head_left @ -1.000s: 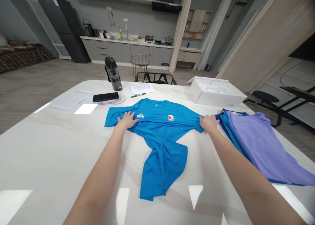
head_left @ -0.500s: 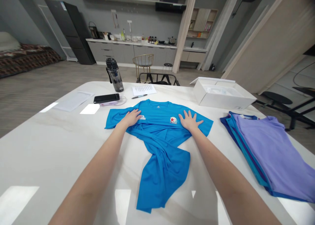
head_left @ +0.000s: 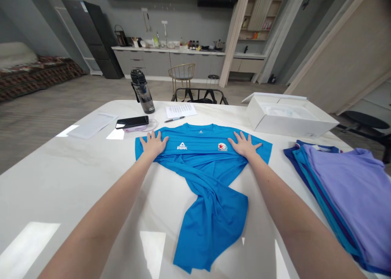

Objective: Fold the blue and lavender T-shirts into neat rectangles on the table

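A bright blue T-shirt [head_left: 210, 177] lies front up on a white counter [head_left: 85, 185], its shoulders spread wide and its lower part twisted and creased towards the viewer. The left hand [head_left: 153, 144] presses near one sleeve, the right hand [head_left: 245, 145] near the other; each grip is loose, palm down with fingers splayed on the cloth. To the right sits a stack of folded clothes [head_left: 348, 189], lavender on top. Behind are a white box [head_left: 295, 122], dark bottle [head_left: 144, 93], phone [head_left: 132, 122] and pen [head_left: 174, 119].
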### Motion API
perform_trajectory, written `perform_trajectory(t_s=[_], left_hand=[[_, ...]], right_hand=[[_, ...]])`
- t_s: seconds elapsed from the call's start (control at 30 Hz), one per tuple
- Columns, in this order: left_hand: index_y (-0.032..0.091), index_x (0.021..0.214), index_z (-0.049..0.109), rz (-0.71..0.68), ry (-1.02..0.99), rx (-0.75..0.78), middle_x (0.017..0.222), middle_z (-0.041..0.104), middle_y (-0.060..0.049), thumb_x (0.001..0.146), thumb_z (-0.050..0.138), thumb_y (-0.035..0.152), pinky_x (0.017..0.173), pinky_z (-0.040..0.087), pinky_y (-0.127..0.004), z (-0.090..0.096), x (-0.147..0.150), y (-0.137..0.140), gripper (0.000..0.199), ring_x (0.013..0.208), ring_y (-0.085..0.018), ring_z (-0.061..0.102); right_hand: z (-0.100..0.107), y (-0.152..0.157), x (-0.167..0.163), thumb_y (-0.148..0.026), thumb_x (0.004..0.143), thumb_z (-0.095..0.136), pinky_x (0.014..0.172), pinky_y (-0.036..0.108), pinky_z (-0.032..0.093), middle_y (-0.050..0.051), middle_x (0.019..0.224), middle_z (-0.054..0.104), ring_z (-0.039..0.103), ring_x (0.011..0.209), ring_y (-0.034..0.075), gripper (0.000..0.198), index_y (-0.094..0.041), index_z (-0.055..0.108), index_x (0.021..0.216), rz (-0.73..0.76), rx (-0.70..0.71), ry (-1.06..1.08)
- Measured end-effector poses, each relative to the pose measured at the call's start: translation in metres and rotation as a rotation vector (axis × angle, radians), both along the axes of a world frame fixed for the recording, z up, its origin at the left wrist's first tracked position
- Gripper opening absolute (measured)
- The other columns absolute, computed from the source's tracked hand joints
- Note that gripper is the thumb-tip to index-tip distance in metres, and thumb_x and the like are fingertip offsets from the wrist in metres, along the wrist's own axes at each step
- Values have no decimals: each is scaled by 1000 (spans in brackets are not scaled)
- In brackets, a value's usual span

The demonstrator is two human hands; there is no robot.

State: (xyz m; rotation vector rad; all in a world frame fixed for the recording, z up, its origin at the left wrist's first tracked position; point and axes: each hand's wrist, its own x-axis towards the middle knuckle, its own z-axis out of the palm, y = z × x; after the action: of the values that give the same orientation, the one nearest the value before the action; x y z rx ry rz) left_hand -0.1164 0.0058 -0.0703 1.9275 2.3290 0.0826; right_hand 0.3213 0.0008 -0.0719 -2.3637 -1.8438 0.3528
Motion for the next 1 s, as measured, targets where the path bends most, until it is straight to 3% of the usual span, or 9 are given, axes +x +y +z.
perform_trajectory(t_s=[0.1,0.17,0.27,0.37,0.8,0.9,1.0], left_hand=[[17,164,33,-301,43,54,172,22,-11,103,22,57,128,4,-58,-1,28,4,73,161,-32,13],[18,164,31,-439,4,7,173,21,-9,104,22,56,129,6,-55,-2,52,10,72,161,-29,13],[19,167,24,-421,-74,-55,174,14,-10,103,20,64,129,9,-56,-6,81,20,78,161,-30,10],[23,167,23,-370,-98,-22,174,12,-7,101,16,68,129,6,-57,-10,94,31,79,162,-28,8],[23,167,23,-358,-76,23,173,18,-3,103,17,60,130,8,-55,-19,97,70,74,161,-25,13],[19,166,26,-380,-53,72,173,20,-7,105,18,55,129,10,-56,-15,99,67,71,161,-26,16],[19,164,33,-485,-21,132,172,23,-9,107,23,48,130,9,-55,-6,107,48,64,160,-26,19]], right_hand=[[1,6,5,-84,93,22,114,83,4,0,175,14,6,158,45,85,-39,27,165,18,-7,-5],[1,10,7,-84,93,21,114,84,2,-2,175,13,6,158,44,84,-41,26,165,27,-17,-17],[0,13,10,-83,94,20,113,85,0,-2,175,13,6,158,43,83,-41,25,165,30,-22,-33],[-1,16,11,-82,94,20,113,85,2,-1,175,13,7,158,44,82,-41,24,165,32,-24,-47],[1,26,8,-82,94,12,113,85,5,-2,175,12,5,158,41,82,-43,20,166,-8,-26,-63],[2,25,7,-80,95,8,113,85,7,-2,176,10,6,158,41,81,-42,16,167,2,-43,-107],[4,23,6,-78,96,7,113,84,10,-2,176,9,6,158,41,79,-43,14,167,6,-50,-132]])
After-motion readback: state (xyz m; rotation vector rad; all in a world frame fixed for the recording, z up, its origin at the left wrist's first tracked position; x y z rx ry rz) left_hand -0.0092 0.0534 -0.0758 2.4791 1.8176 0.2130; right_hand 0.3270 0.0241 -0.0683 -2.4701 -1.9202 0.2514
